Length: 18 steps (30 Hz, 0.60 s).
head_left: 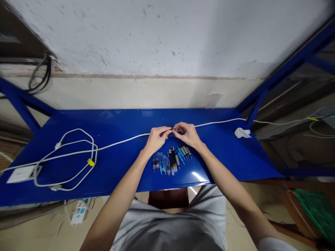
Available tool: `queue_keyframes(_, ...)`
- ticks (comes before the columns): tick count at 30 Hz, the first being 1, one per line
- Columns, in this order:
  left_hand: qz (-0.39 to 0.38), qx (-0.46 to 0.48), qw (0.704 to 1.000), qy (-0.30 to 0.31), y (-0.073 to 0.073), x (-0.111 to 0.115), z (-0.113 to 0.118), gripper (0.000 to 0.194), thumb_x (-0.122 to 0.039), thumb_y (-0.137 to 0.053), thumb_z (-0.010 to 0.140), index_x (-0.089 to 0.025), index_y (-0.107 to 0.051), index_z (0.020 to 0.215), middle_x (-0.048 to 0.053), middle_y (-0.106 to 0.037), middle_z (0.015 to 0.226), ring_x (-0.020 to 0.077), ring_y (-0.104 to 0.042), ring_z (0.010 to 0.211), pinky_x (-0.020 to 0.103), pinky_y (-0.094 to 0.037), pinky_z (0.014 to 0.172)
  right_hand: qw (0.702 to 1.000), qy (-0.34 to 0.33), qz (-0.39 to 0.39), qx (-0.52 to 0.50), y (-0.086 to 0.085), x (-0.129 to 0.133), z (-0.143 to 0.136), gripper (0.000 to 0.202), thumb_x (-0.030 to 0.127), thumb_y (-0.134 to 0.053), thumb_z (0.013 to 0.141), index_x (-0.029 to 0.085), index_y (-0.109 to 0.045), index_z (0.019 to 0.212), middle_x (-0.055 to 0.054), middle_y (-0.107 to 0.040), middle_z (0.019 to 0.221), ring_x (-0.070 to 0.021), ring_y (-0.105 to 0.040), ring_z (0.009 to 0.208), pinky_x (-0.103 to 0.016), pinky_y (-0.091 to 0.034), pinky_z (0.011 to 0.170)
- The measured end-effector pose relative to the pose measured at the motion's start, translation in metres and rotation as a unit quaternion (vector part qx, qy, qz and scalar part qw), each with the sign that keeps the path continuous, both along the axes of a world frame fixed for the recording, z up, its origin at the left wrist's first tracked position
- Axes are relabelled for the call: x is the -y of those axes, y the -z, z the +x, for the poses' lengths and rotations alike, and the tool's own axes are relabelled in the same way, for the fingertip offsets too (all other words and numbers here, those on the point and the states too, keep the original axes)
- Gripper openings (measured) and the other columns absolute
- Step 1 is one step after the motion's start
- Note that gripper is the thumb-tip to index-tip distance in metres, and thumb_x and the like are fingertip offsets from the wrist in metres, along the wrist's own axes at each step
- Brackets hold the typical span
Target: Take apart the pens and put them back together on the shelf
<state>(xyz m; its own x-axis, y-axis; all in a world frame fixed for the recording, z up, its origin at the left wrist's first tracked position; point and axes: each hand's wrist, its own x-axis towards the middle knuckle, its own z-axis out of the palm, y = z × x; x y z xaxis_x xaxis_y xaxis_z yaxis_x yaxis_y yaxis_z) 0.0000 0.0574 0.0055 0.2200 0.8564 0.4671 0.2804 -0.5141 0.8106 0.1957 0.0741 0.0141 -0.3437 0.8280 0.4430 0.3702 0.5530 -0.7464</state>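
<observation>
My left hand [157,137] and my right hand [188,134] meet above the blue table [125,122], fingertips pinched together. Between them is a thin dark pen part [171,129], mostly covered by the fingers; its exact kind is too small to make out. Just below the hands lie rows of pen parts. Clear barrels [161,164] are at the left, dark refills [172,157] in the middle. Blue grips [180,153] and grey grips [186,152] lie to the right, below my right wrist.
A white cable [125,140] runs across the table behind my hands. At the left are a looped white cable [96,150] with a yellow tag and a white box [22,174]. Crumpled white tissue [242,132] lies at the right. Blue frame bars [258,104] and a wall [146,92] border the table.
</observation>
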Motion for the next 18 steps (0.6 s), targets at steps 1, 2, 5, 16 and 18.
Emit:
queue_keyframes(1,-0.006,0.004,1.000,0.005,-0.001,0.000,0.000,0.023,-0.032,-0.062,0.098,-0.016,-0.079,0.096,0.001,-0.066,0.065,0.0102,-0.056,0.056,0.022,-0.045,0.057,1.000,0.004,0.003,0.000,0.000,0.000,0.000,0.019,0.035,-0.069,0.090,0.016,-0.071,0.094,-0.001,-0.069,0.075,-0.0109,-0.052,0.059,-0.023,-0.041,0.058)
queue_keyframes(2,-0.012,0.008,1.000,0.007,-0.002,0.000,0.000,0.024,-0.033,-0.062,0.098,-0.016,-0.079,0.095,0.001,-0.066,0.065,0.0102,-0.056,0.056,0.022,-0.044,0.056,1.000,0.008,0.002,-0.002,0.001,0.000,0.000,0.020,0.036,-0.069,0.090,0.017,-0.071,0.094,-0.002,-0.070,0.076,-0.0111,-0.053,0.060,-0.024,-0.042,0.059)
queue_keyframes(5,-0.023,0.017,1.000,0.004,-0.001,-0.001,-0.001,0.025,-0.034,-0.062,0.097,-0.016,-0.079,0.092,0.000,-0.065,0.064,0.0099,-0.054,0.055,0.021,-0.044,0.056,1.000,0.011,-0.013,-0.017,0.003,0.000,-0.001,0.025,0.042,-0.070,0.090,0.017,-0.072,0.093,-0.002,-0.070,0.077,-0.0123,-0.058,0.063,-0.024,-0.043,0.059)
queue_keyframes(16,0.015,-0.067,0.996,-0.055,0.007,-0.003,-0.007,0.027,-0.036,-0.058,0.100,-0.018,-0.078,0.096,0.004,-0.076,0.081,0.0149,-0.067,0.068,0.026,-0.052,0.068,0.995,0.042,-0.058,-0.072,0.007,-0.008,0.005,0.023,0.041,-0.074,0.088,0.018,-0.073,0.083,-0.004,-0.073,0.080,-0.0165,-0.065,0.070,-0.026,-0.044,0.061)
queue_keyframes(18,0.047,-0.121,0.990,-0.059,0.008,-0.004,-0.011,0.027,-0.034,-0.056,0.102,-0.020,-0.078,0.097,0.005,-0.078,0.096,0.0179,-0.072,0.084,0.029,-0.054,0.078,0.991,0.057,-0.083,-0.091,0.005,-0.009,0.010,0.020,0.038,-0.076,0.085,0.018,-0.073,0.083,-0.003,-0.072,0.079,-0.0168,-0.066,0.073,-0.025,-0.044,0.061)
